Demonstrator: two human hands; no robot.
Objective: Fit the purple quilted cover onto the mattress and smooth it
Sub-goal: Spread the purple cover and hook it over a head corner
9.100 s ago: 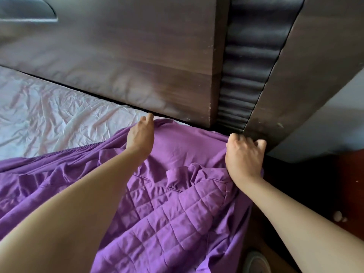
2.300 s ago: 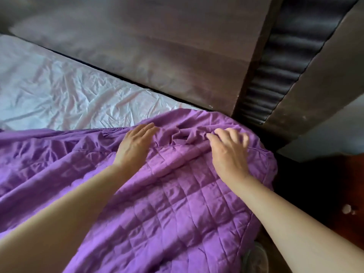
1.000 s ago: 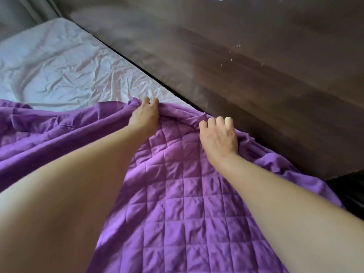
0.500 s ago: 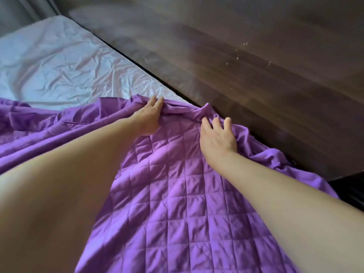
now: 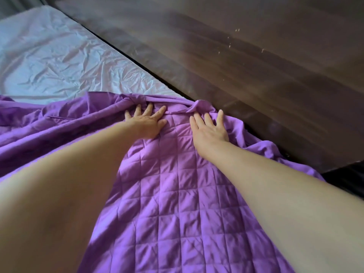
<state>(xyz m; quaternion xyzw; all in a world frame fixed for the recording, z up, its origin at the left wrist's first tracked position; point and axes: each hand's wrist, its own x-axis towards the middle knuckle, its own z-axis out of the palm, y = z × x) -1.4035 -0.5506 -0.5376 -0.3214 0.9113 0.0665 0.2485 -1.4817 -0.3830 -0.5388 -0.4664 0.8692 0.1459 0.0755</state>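
Both hands lie flat and released on the purple quilted cover (image 5: 177, 194), fingers spread, gripping nothing. My left hand (image 5: 146, 123) and right hand (image 5: 209, 128) press just short of its bunched far edge, probably to flatten the quilting and push the hem toward the dark wooden headboard (image 5: 236, 66). The cover lies over the near right of the mattress (image 5: 59, 56); the far left is bare, with a pale wrinkled sheet. The hem folds over itself, so I can't tell if it's tucked. My forearms hide the near cover.
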